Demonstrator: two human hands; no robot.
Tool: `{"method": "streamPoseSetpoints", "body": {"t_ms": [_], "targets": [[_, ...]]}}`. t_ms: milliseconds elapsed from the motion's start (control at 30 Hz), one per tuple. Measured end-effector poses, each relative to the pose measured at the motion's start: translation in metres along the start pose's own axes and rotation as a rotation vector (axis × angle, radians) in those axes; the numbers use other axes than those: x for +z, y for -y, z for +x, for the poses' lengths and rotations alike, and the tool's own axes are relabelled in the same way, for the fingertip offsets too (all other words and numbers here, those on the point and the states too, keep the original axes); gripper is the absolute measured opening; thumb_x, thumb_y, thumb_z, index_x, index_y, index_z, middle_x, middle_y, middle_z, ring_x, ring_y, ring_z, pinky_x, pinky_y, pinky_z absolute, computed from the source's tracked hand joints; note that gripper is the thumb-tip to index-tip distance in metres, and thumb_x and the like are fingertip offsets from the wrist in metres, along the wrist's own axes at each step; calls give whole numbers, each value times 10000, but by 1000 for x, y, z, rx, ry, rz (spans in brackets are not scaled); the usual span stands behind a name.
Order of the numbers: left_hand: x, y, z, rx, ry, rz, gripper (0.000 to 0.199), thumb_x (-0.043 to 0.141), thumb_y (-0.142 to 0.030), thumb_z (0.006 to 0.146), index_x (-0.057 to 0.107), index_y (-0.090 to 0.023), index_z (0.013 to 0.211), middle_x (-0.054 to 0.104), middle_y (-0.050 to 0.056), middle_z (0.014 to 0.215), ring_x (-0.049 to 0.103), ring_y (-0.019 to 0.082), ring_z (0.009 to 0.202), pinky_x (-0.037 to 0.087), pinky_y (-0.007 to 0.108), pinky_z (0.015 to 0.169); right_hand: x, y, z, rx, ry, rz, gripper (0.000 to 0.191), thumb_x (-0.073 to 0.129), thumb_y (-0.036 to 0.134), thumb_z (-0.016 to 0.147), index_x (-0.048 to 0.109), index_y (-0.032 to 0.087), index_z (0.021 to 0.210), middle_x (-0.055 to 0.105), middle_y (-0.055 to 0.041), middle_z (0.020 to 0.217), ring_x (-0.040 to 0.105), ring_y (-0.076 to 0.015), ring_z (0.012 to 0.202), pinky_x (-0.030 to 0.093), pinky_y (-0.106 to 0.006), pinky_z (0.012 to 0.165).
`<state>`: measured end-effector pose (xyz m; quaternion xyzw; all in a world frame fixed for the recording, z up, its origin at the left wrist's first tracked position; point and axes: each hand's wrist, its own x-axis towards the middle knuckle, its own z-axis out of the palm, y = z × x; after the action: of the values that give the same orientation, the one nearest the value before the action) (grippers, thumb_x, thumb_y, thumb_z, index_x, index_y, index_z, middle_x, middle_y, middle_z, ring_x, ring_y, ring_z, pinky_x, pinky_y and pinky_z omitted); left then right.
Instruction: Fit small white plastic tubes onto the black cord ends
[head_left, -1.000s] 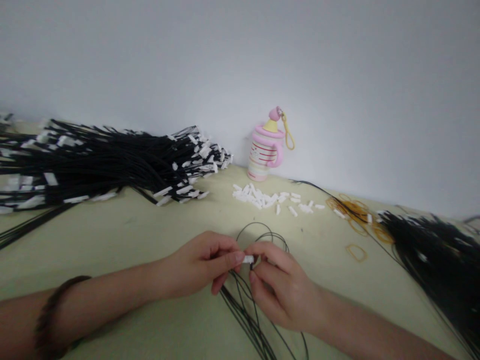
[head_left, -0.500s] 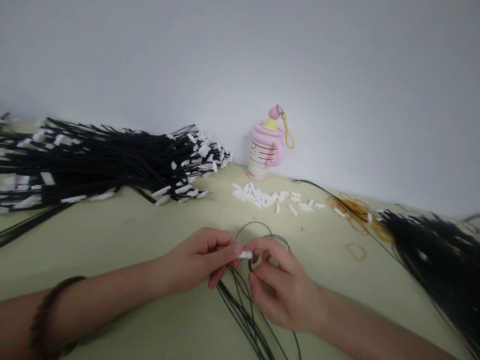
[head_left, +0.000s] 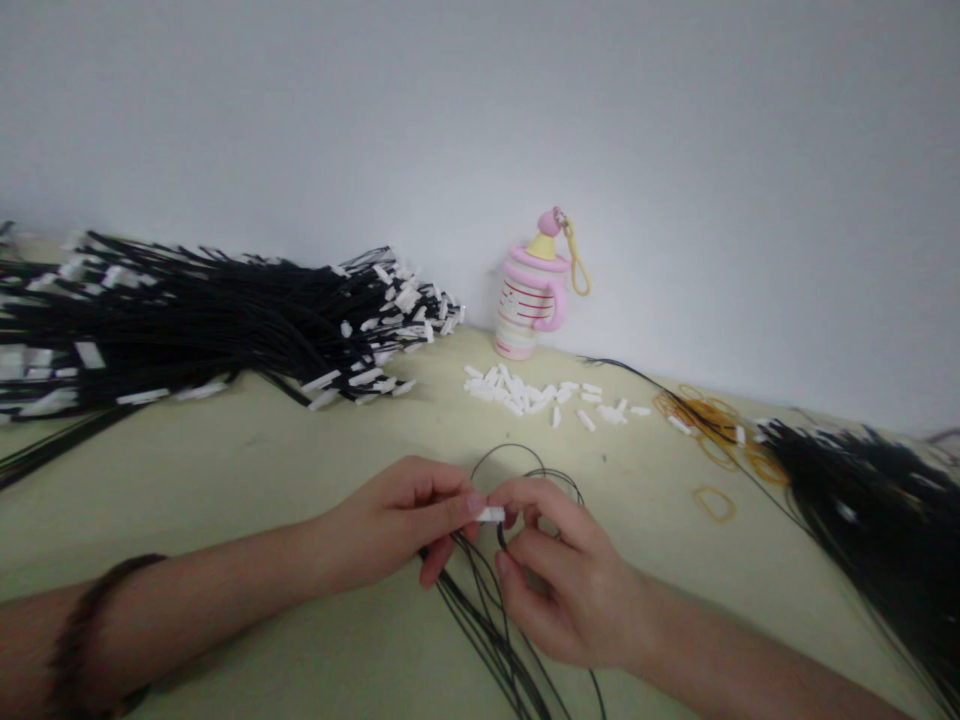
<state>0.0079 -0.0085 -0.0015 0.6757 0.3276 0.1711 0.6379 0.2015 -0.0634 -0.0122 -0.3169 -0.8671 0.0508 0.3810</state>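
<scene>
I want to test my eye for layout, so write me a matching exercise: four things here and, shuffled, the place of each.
1. Pink-and-white striped mug-shaped ornament
2. Thin amber rubber bands
3. Dark fuzzy wristband
4. Small white connector

A. Beside the right-hand black wire bundle
B. In the left hand
C. By the pale wall
D. Around the left forearm

1-C, 2-A, 3-D, 4-B

Behind the pink-and-white cup [head_left: 531,300] I see a plain, pale grey wall [head_left: 300,120], softly brighter around it. Under the cup, a pale yellow-green tabletop [head_left: 337,460] meets that wall.
</scene>
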Motion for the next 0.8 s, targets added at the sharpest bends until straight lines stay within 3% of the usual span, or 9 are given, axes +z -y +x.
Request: {"method": "streamPoseSetpoints", "body": {"t_ms": [367,600,800], "targets": [[-2,-4,1,-22,35,-48,355,504,-456,833,567,-136,694,508,-48,445,457,72,389,277,170,405,-2,2,2,-2,-7,7,71,501,79,755,532,134,723,535,-120,1019,547,-169,841,507,-296,702],[0,-7,-1,-23,90,33,354,472,-470,858,557,-148,738,502,-61,436,437,69,398,268,165,422,-1,3,3,26,-68,-6,74,496,77,738,536,133,713,561,-116,974,567,-171,813,514,-294,684],[3,-9,-4,-28,100,86,351,460,-481,862,534,-164,732,502,-63,450,414,67,405,290,157,430,-3,2,3,24,-11,-60,112,461,76,767,558,124,737,593,-115,925,584,-177,820,516,-299,706]]}}
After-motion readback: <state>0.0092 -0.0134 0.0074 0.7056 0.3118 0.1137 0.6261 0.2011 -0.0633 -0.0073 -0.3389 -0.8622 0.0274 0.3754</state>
